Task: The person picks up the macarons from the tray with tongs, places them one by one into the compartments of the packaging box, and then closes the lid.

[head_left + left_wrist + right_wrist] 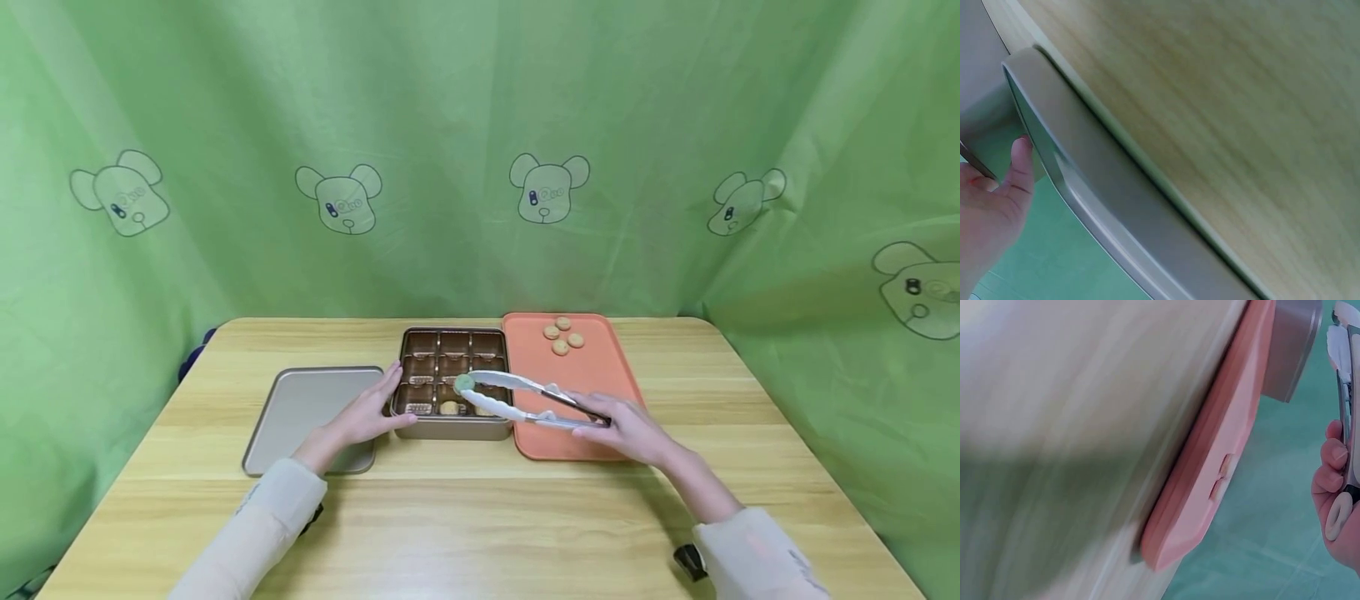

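A metal tin holds a brown divided insert. Pale cookies lie in its front middle and front right compartments. My left hand rests at the tin's left front corner, fingers along the left rim and thumb toward the front edge. With my right hand I grip white-tipped tongs by the handle end, also visible at the edge of the right wrist view. Between the tong tips is a round green cookie, above the insert's front middle area. The tongs partly hide the right-hand compartments.
Right of the tin lies a salmon-pink tray with several pale cookies toward its far end. A flat grey metal lid lies left, partly under my left forearm. Green curtain surrounds the wooden table.
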Available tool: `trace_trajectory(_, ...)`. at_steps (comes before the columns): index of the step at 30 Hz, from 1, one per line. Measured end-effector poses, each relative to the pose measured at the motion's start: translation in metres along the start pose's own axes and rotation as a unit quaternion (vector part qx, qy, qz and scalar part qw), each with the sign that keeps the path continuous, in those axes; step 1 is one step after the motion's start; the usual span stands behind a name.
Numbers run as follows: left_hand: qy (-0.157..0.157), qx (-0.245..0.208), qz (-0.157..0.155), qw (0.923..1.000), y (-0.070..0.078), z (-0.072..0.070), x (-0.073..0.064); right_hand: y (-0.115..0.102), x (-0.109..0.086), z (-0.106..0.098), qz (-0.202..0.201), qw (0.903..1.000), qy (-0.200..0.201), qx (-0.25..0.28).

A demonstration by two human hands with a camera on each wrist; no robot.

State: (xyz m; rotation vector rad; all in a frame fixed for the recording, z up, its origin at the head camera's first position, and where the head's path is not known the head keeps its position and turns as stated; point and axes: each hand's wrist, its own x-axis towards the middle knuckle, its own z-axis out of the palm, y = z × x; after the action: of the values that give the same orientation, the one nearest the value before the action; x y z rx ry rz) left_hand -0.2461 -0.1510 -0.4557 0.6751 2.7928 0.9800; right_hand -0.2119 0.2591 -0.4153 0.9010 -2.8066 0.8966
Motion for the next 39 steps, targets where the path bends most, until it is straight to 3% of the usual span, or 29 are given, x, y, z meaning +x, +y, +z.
trace_trajectory(10,0.001,0.005,0.007,1.0000,0.000,-0.001,0.000,-0.018,0.021,0.013,-0.004,0.9995,-0.014,-0.029)
trace_trajectory(17,0.000,0.005,0.002,1.0000,0.002,-0.002,-0.001,-0.023,0.031,0.024,-0.031,0.9991,-0.022,-0.020)
trace_trajectory(39,-0.008,-0.008,-0.001,0.9999,0.004,-0.003,0.000,-0.031,0.039,0.030,-0.025,0.9978,-0.034,-0.050)
